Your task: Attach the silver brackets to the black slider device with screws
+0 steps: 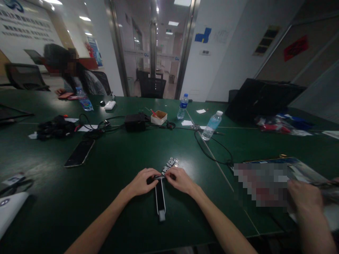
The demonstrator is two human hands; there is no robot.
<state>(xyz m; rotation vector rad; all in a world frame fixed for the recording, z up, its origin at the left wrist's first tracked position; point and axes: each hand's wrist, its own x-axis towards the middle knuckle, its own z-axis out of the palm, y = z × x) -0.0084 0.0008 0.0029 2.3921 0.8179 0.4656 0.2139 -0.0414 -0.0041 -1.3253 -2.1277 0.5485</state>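
Observation:
My left hand [141,182] and my right hand [180,180] meet over the far end of a narrow black device [160,199], which lies lengthwise on the dark green table [79,211]. It has a grey metal tip at the near end. Both sets of fingertips pinch a small metal piece [159,177] at its far end, and my fingers partly hide that piece. Just beyond my right fingers lie small metal brackets [167,166] and several tiny washers or screws [176,161].
A smartphone [79,152] lies left of my hands. Beyond are a black power adapter [135,121], a small cardboard box [159,117], tangled cables [55,127] and water bottles [212,125]. Another person's hand [304,197] works at right beside a pixelated area [261,183]. A person [79,76] leans at far left.

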